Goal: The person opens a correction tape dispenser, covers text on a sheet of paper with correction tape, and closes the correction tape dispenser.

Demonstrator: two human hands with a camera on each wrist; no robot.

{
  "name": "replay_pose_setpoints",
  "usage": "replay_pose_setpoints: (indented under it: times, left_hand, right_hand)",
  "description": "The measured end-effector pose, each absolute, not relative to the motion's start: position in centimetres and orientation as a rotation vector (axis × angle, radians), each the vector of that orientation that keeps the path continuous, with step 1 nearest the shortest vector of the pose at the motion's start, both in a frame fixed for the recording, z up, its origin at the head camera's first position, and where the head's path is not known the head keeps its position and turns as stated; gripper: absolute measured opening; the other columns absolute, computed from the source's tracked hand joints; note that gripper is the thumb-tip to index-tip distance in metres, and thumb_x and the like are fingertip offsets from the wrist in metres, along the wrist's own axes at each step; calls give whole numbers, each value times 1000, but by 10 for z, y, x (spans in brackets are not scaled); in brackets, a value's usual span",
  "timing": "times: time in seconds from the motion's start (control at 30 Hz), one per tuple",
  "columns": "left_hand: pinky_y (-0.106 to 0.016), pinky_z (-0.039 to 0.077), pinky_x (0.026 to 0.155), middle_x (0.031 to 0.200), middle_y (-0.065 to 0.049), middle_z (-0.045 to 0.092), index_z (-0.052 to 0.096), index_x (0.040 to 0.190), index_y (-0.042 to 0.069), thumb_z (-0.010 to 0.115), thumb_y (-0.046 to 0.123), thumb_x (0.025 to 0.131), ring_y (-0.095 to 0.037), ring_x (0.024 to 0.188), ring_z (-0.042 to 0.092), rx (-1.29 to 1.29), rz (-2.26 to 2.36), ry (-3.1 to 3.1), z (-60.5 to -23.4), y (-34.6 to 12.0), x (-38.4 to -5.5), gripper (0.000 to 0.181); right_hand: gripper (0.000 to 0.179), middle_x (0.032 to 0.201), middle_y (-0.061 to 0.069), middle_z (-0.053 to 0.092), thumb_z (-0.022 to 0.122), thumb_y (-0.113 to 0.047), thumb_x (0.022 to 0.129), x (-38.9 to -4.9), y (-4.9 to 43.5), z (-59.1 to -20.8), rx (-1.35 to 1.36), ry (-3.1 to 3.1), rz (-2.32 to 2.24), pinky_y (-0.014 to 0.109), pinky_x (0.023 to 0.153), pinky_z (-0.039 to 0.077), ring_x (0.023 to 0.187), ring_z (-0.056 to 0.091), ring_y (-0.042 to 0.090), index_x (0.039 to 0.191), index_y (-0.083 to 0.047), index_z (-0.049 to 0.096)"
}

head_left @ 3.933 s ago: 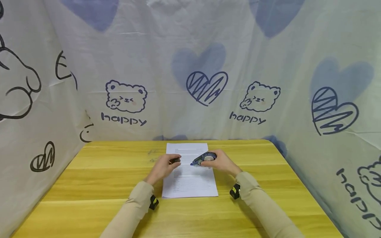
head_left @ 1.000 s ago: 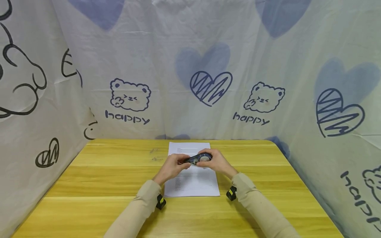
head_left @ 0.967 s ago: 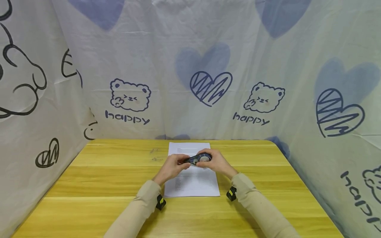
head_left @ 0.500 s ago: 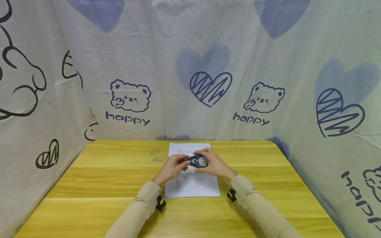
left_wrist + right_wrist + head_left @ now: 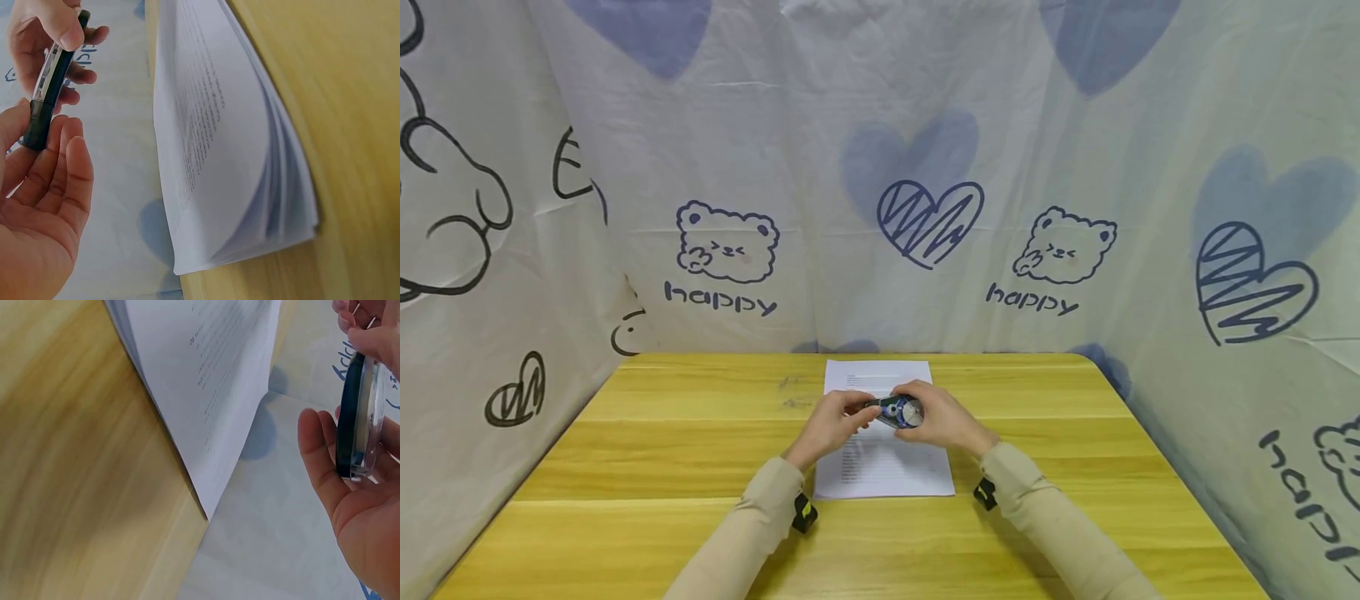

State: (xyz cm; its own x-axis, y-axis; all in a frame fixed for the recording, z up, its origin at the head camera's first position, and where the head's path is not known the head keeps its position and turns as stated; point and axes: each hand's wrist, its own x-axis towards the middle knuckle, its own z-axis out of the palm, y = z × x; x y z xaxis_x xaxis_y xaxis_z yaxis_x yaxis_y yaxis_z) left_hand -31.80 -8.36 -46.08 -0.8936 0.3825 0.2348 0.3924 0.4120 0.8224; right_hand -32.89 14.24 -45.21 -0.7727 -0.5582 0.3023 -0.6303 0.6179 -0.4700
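A blue-and-clear correction tape (image 5: 901,410) is held between both hands over a stack of printed paper (image 5: 895,471), its tip end pointing left. My left hand (image 5: 829,423) pinches the dark cap (image 5: 39,128) at the narrow end between thumb and fingers. The right hand (image 5: 946,418) grips the wide round end, thumb on the near side and fingers on the far side. In the right wrist view, the clear side of the correction tape's case shows above the right palm (image 5: 369,519). Part of the cap is hidden by the left fingers in the head view.
The paper stack lies flat on a yellow wood-grain table (image 5: 662,475), with its sheets fanning slightly at one edge in the left wrist view. A pale curtain (image 5: 820,167) with hearts and bears hangs behind the table and on both sides.
Earlier the hands were apart, the cap in the left and the uncapped correction tape in the right. They have come together, cap on the tip, and the tape has tilted, turning its face upward.
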Motion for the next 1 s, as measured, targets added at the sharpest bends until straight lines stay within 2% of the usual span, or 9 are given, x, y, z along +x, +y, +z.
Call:
replay_pose_setpoints:
  times: [0.4, 0.63, 0.87, 1.0]
  left_hand:
    - [-27, 51, 60, 91, -19, 71, 74, 108, 12, 65, 29, 95, -38, 81, 66, -720, -1540, -2597, -459, -85, -320, 23]
    - [-27, 53, 61, 90, -20, 72, 74, 109, 7, 66, 25, 95, -38, 80, 68, -710, -1537, -2590, -459, -87, -320, 24]
    - [-26, 54, 62, 94, -10, 74, 73, 111, 3, 67, 22, 94, -35, 82, 69, -670, -1495, -2578, -460, -89, -318, 25]
    - [-26, 54, 62, 94, -9, 74, 73, 109, 4, 68, 23, 94, -33, 82, 70, -658, -1460, -2576, -460, -91, -318, 25]
  right_hand:
    - [54, 118, 1, 64, 84, -24, 77, -329, 145, -452, 954, -2766, 931, 32, 83, 50, 98, 59, 13, 126, -15, 61]
    - [52, 112, 1, 67, 83, -29, 77, -330, 149, -451, 940, -2792, 945, 29, 78, 50, 91, 60, 12, 123, -16, 63]
    - [57, 117, 5, 66, 83, -31, 76, -333, 158, -452, 851, -2795, 937, 31, 81, 49, 92, 59, 14, 126, -15, 62]
    - [57, 117, 4, 66, 82, -33, 76, -334, 160, -452, 818, -2819, 936, 32, 81, 49, 93, 59, 13, 127, -17, 62]
